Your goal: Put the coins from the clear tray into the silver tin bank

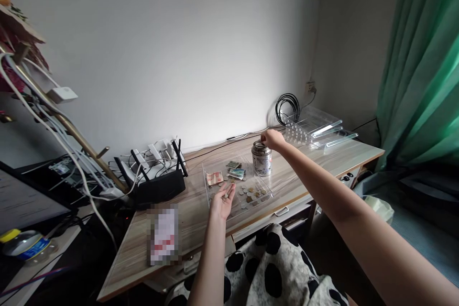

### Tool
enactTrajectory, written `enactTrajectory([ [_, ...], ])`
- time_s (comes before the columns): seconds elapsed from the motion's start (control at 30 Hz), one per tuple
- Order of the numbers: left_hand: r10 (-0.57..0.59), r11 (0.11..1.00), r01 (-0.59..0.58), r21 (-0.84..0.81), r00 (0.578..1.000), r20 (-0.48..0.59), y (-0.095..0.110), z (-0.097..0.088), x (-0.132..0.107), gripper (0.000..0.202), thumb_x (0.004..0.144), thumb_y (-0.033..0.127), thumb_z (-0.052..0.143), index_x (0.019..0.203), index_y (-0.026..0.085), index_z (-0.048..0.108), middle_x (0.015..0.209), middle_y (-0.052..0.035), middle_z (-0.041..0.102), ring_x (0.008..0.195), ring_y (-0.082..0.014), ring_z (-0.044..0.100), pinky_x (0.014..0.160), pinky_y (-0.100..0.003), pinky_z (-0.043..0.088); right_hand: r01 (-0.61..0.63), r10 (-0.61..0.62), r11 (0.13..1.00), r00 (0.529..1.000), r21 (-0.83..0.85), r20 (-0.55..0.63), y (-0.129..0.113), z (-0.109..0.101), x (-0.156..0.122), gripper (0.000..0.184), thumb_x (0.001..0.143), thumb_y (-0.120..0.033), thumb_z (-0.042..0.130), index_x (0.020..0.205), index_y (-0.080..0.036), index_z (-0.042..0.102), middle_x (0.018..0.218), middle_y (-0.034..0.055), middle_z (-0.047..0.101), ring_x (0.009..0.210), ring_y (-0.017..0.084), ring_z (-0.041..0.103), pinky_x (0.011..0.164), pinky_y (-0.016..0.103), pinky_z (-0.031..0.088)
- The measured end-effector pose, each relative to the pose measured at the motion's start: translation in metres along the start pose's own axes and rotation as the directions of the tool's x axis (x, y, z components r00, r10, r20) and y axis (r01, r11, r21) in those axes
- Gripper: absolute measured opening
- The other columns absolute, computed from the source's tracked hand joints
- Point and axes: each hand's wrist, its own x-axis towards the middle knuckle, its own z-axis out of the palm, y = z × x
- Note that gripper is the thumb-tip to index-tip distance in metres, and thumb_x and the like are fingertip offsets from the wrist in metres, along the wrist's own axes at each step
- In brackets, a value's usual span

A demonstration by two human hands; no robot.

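Observation:
My left hand (223, 202) is palm up over a clear plastic tray (205, 179), fingers slightly curled and apart, with a few small coins (225, 196) resting in it. Loose coins (250, 197), silver and gold, lie on the tray to its right. Beyond the fingertips are a reddish banknote (214, 178), a bluish banknote (236, 173) and a darker folded one (234, 165). A round patterned metal tin (262, 162) stands upright at the tray's right. My right hand (272, 139) is closed at the tin's top; whatever its fingers pinch is hidden.
A black router (159, 187) with antennas and white adapters stands at the desk's left. Clear plastic trays (315, 129) and a coiled black cable (288, 107) are at the back right. A blurred paper packet (164, 235) lies front left. Cables run along the wall.

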Motion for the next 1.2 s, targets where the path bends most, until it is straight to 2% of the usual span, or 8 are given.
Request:
enactTrajectory([
  [0.23,-0.023,1.000,0.023,0.008,1.000,-0.008,0.002,0.003,-0.002,0.032,0.073,0.004,0.039,0.105,0.005,0.048,0.104,-0.0228,0.054,0.097,-0.0252,0.054,0.070,-0.030,0.051,0.006,-0.007,1.000,0.999,0.025,0.054,0.002,0.003,0.000,0.015,0.066,-0.026,0.055,0.076,-0.024,0.065,0.079,0.0004,0.064,0.072,0.013,0.055,0.060,0.020,0.039],
  [0.37,-0.024,1.000,0.024,-0.010,1.000,0.006,0.003,0.004,-0.004,0.028,0.078,0.017,0.038,0.099,0.004,0.050,0.100,-0.0236,0.055,0.097,-0.0271,0.054,0.068,-0.033,0.051,0.024,-0.005,0.995,0.984,0.099,-0.180,-0.023,0.008,-0.023,0.024,0.076,-0.030,0.044,0.090,-0.024,0.063,0.091,0.0029,0.062,0.082,0.015,0.054,0.066,0.023,0.039],
  [0.47,-0.031,0.999,0.031,-0.005,0.999,0.015,0.004,0.003,-0.005,0.027,0.079,0.022,0.036,0.093,0.007,0.054,0.093,-0.0200,0.059,0.092,-0.0255,0.056,0.066,-0.034,0.051,0.286,-0.263,0.931,0.956,0.228,-0.128,-0.064,0.027,-0.061,0.027,0.079,-0.030,0.042,0.096,-0.024,0.061,0.089,0.0028,0.062,0.073,0.012,0.055,0.062,0.021,0.039],
  [0.57,-0.021,1.000,0.021,0.002,1.000,0.006,0.004,0.003,-0.004,0.026,0.080,0.022,0.036,0.086,0.010,0.058,0.081,-0.0131,0.062,0.079,-0.0199,0.060,0.062,-0.029,0.050,0.538,-0.574,0.775,0.819,0.331,0.015,-0.104,0.053,-0.101,0.027,0.074,-0.030,0.049,0.098,-0.025,0.060,0.093,0.0025,0.060,0.073,0.011,0.054,0.061,0.020,0.038],
  [0.77,-0.019,1.000,0.019,-0.018,1.000,0.011,0.004,0.002,-0.003,0.027,0.078,0.020,0.036,0.080,0.010,0.061,0.076,-0.0101,0.062,0.073,-0.0155,0.060,0.063,-0.025,0.049,0.584,-0.643,0.728,0.764,0.359,0.063,-0.134,0.077,-0.126,0.016,0.074,-0.021,0.049,0.078,-0.020,0.065,0.086,0.0033,0.060,0.076,0.012,0.053,0.063,0.019,0.036],
  [0.9,-0.017,0.999,0.018,-0.026,1.000,0.022,0.004,0.001,-0.003,0.023,0.077,0.018,0.037,0.079,0.009,0.059,0.080,-0.0127,0.062,0.079,-0.0177,0.060,0.064,-0.026,0.049,0.491,-0.517,0.803,0.856,0.337,-0.017,-0.112,0.057,-0.105,0.022,0.079,-0.026,0.043,0.083,-0.023,0.064,0.084,0.0018,0.061,0.070,0.010,0.053,0.057,0.019,0.034],
  [1.07,-0.036,0.999,0.039,-0.034,0.996,0.080,0.003,0.001,-0.005,0.023,0.076,0.020,0.040,0.087,0.008,0.056,0.091,-0.0179,0.060,0.091,-0.0225,0.057,0.070,-0.031,0.049,0.098,-0.064,0.986,0.969,0.132,-0.239,-0.042,0.015,-0.045,0.026,0.080,-0.031,0.041,0.090,-0.024,0.064,0.094,0.0040,0.061,0.083,0.015,0.052,0.065,0.022,0.037],
  [1.2,-0.032,0.999,0.034,-0.023,0.996,0.078,0.004,0.001,-0.006,0.026,0.076,0.021,0.039,0.093,0.009,0.055,0.097,-0.0182,0.058,0.095,-0.0224,0.055,0.072,-0.032,0.049,-0.086,0.087,0.996,0.994,0.030,-0.064,-0.003,0.011,-0.009,0.025,0.072,-0.038,0.049,0.081,-0.022,0.067,0.083,0.0060,0.063,0.085,0.018,0.052,0.065,0.023,0.039],
])
